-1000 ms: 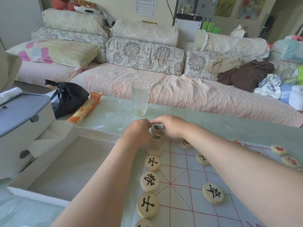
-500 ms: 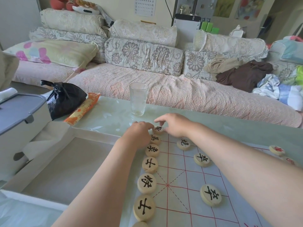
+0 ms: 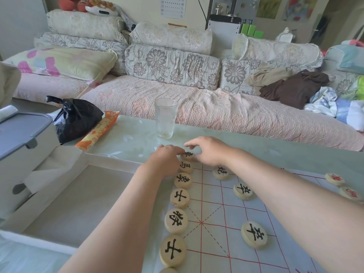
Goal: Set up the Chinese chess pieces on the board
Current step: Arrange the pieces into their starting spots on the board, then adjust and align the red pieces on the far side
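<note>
Corner piece [image 3: 188, 154]: round, pale wood, black character, lying flat at the far left corner of the board [image 3: 214, 196], heading a line of like pieces [image 3: 180, 198] down the left edge.
Left hand [image 3: 167, 159]: fingers curled against the piece's left side; whether they pinch it cannot be told.
Right hand [image 3: 208, 152]: fingers loosely spread over the piece's right side, holding nothing.
Red pieces [image 3: 334, 179]: far right of the board.
Table [image 3: 128, 138]: glass [image 3: 165, 118], orange packet [image 3: 98, 133], black bag [image 3: 75, 119].
</note>
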Tool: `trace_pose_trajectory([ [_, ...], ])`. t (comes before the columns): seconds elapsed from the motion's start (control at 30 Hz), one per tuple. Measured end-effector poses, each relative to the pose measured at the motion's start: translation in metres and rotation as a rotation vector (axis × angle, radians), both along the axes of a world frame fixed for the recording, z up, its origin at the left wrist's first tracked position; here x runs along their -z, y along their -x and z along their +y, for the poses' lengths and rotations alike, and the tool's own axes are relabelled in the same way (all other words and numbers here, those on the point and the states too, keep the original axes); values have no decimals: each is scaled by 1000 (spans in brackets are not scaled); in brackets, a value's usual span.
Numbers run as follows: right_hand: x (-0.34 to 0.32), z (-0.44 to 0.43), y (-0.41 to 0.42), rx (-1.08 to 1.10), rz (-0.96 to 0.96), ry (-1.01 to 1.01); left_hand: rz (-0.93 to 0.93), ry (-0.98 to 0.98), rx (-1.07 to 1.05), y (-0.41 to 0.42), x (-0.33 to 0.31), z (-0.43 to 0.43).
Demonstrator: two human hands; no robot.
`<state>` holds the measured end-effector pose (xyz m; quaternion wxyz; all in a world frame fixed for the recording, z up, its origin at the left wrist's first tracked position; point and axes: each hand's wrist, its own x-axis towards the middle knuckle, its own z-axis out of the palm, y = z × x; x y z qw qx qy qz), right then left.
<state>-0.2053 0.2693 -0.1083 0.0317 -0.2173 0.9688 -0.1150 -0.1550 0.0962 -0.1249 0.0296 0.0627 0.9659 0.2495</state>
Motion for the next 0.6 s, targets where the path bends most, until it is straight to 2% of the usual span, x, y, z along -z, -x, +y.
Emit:
trace_pose_trajectory([
  [0.37, 0, 4, -8, 16, 7, 86, -47, -1, -2, 1, -5, 2],
  [0.6, -37, 74, -24, 137, 65, 200, 160, -89, -26, 1, -30, 38],
])
